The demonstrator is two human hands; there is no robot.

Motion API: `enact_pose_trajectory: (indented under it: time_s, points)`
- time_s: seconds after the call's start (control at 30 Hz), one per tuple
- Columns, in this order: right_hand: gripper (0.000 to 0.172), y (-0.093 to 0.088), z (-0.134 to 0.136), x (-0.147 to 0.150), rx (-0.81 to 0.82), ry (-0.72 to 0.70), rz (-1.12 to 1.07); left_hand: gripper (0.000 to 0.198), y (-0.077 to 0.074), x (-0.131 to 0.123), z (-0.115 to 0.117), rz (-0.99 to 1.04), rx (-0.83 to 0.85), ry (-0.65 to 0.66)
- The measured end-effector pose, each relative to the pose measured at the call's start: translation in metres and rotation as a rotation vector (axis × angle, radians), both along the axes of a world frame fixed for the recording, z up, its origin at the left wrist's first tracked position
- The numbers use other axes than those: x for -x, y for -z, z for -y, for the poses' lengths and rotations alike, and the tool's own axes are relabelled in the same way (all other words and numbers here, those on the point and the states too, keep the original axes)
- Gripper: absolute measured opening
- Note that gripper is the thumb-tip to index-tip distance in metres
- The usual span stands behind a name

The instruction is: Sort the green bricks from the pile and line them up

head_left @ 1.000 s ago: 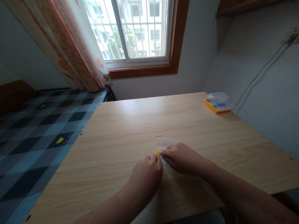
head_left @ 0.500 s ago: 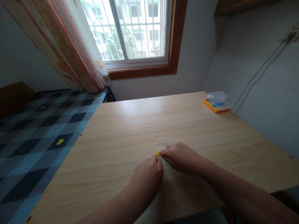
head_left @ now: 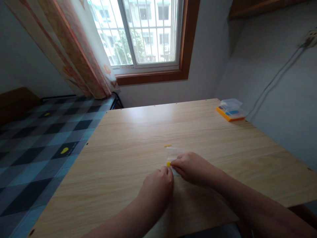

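Head view, left hand (head_left: 158, 185) and right hand (head_left: 192, 166) over wooden table (head_left: 123, 132), fingers curled, tips at 1 small yellow piece (head_left: 168, 164), cannot tell if either grips it, translucent sheet (head_left: 172, 153) partly under right hand, yellow strip (head_left: 167, 145) just beyond

Both arms bare as far as they show, running in fr. bottom of view, hands close tog. nr. centre. L arm (head_left: 123, 216) slants up & rt.; R arm (head_left: 237, 190) slants up & lt. fr. lower rt. corner, longer stretch visible. L wrist (head_left: 140, 198) & R wrist (head_left: 211, 173) both approx. in line w/ forearms. L hand (head_left: 158, 181): back up, knuckles bent, fingers (head_left: 164, 170) curled tog., tips fwd. R hand (head_left: 189, 165): slightly farther fwd, turned in, index (head_left: 174, 161) pointing lt. Tips of both hands v. close; can't tell if touching. L palm hidden.
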State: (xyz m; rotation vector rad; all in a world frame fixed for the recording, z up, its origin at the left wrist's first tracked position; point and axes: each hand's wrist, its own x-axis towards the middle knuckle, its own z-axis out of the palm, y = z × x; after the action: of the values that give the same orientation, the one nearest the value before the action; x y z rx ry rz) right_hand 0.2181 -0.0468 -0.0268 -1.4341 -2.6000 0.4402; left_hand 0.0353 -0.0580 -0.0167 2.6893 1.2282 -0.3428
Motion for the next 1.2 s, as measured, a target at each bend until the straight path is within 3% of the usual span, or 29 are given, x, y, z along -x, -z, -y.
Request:
enact_pose_trajectory:
  time_s: [0.27,0.4,0.47,0.6,0.7,0.8,0.9,1.0,1.1,1.2]
  points:
    - [0.02,0.002,0.003,-0.005,-0.042,-0.068,-0.045,0.036,-0.016,0.0,0.002,-0.06,0.069,0.015]
    - [0.02,-0.001,0.005,-0.014,-0.169,-0.106,-0.262,0.033,-0.018,0.001,0.002,-0.078,0.067,-0.002]
    - [0.023,-0.002,0.002,-0.021,-0.276,-0.037,-0.412,0.028,-0.019,0.0,0.003,-0.054,0.067,0.006]
    - [0.025,0.003,-0.009,-0.036,-0.429,0.259,-0.614,0.025,-0.02,-0.001,0.007,0.024,0.038,-0.001]
    - [0.027,0.013,-0.021,-0.043,-0.426,0.451,-0.706,0.028,-0.019,0.0,0.01,0.102,-0.038,0.037]
    - [0.029,0.024,-0.033,-0.048,-0.37,0.545,-0.792,0.035,-0.018,0.008,0.006,0.283,-0.182,0.148]
    - [0.03,0.033,-0.042,-0.049,-0.316,0.566,-0.846,0.042,-0.017,0.02,-0.012,0.526,-0.317,0.156]
    - [0.03,0.041,-0.05,-0.05,-0.287,0.536,-0.774,0.043,-0.01,0.032,-0.043,0.713,-0.379,-0.065]
    - [0.029,0.045,-0.056,-0.048,-0.27,0.443,-0.648,0.028,0.004,0.038,-0.075,0.787,-0.366,-0.233]
    - [0.027,0.047,-0.06,-0.045,-0.244,0.354,-0.561,0.024,0.022,0.035,-0.095,0.772,-0.282,-0.231]
